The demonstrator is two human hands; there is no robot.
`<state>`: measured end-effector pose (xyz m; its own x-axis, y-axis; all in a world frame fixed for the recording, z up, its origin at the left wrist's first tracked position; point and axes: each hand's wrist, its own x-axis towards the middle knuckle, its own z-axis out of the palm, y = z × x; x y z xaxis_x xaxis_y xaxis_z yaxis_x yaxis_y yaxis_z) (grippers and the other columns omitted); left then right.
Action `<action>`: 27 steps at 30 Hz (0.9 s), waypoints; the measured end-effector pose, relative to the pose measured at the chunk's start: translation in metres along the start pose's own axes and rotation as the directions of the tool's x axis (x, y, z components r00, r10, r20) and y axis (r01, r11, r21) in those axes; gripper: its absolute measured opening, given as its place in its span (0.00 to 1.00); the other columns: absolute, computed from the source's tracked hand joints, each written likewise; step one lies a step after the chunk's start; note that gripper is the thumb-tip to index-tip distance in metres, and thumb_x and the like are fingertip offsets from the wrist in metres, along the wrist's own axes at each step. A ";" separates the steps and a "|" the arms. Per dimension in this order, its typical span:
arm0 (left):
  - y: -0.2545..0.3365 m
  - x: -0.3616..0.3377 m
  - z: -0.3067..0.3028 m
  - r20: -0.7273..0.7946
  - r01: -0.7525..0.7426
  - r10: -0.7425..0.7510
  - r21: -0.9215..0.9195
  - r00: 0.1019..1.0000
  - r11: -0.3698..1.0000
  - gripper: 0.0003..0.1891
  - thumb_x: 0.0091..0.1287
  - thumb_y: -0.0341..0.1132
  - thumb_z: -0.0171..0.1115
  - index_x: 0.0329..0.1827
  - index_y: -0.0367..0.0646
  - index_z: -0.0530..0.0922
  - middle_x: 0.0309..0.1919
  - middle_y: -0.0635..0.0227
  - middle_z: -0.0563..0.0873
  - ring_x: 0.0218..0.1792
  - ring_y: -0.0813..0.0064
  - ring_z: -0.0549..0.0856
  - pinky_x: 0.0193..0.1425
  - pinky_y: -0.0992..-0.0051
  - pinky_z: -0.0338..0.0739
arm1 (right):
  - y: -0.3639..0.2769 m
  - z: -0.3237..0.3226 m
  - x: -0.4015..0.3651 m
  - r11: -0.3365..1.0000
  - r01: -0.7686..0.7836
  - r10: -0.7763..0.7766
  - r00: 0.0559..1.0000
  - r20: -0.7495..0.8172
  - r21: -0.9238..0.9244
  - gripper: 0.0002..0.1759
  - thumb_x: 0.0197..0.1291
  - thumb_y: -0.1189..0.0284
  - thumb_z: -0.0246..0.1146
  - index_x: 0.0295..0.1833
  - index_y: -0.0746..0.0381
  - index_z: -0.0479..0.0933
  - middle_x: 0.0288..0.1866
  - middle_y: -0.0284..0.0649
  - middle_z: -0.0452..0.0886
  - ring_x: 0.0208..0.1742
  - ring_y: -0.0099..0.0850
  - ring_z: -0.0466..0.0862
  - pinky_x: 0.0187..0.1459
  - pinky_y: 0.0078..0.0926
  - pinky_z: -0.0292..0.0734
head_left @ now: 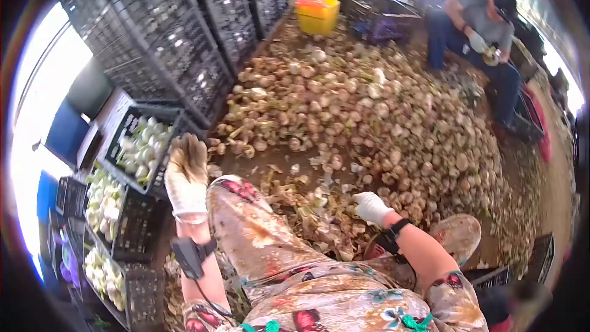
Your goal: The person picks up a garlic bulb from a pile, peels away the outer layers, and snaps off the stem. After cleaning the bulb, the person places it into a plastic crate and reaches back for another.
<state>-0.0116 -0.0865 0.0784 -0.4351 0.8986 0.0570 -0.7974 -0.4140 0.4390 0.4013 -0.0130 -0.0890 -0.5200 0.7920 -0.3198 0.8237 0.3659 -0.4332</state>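
My left hand (186, 175), in a white glove with soiled fingers, is stretched out flat beside a black crate (174, 124) of trimmed white garlic bulbs (146, 147). I see nothing held in it. Over a pile of dry garlic skins (319, 224) my right hand (371, 208), also white-gloved, has its fingers curled closed. Whatever those fingers may hold is hidden. Just beyond both hands spreads a large heap of untrimmed garlic (369, 110), brownish, with stem ends on some bulbs.
More crates of white garlic (104, 209) stand at left. Tall stacks of black crates (153, 31) rise behind them. A yellow bucket (318, 15) and a dark crate (384, 21) are beyond the heap. At right another person (479, 31) sits, hands on a garlic bulb.
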 end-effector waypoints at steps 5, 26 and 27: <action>-0.098 -0.040 0.029 -0.272 0.315 -0.301 0.008 0.914 0.949 0.09 0.69 0.32 0.53 0.48 0.41 0.78 0.30 0.68 0.83 0.28 0.77 0.79 0.32 0.77 0.77 | 0.015 -0.005 0.004 0.970 -0.227 0.239 0.953 0.187 -0.084 0.17 0.54 0.65 0.58 0.44 0.65 0.79 0.44 0.53 0.81 0.48 0.48 0.80 0.49 0.39 0.75; -0.187 -0.053 0.025 -0.311 0.647 -0.570 0.446 0.760 0.619 0.22 0.65 0.32 0.57 0.62 0.40 0.68 0.51 0.55 0.78 0.46 0.64 0.81 0.48 0.66 0.79 | 0.141 -0.031 0.048 0.878 -0.301 0.429 0.840 -0.333 0.372 0.16 0.52 0.78 0.58 0.49 0.65 0.77 0.41 0.52 0.81 0.44 0.48 0.80 0.46 0.33 0.75; -0.192 -0.052 0.033 -0.324 0.630 -0.552 0.537 0.768 0.561 0.24 0.64 0.33 0.58 0.64 0.41 0.65 0.54 0.55 0.77 0.48 0.63 0.80 0.49 0.66 0.79 | 0.126 -0.049 0.049 0.832 -0.285 0.442 0.860 -0.256 0.477 0.15 0.54 0.77 0.59 0.49 0.66 0.77 0.40 0.48 0.82 0.42 0.40 0.82 0.45 0.30 0.75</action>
<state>0.1779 -0.0487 0.0208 -0.0296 0.8718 -0.4889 -0.4970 0.4116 0.7639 0.4906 0.0959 -0.1179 -0.0256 0.9677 -0.2507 0.7256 -0.1545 -0.6706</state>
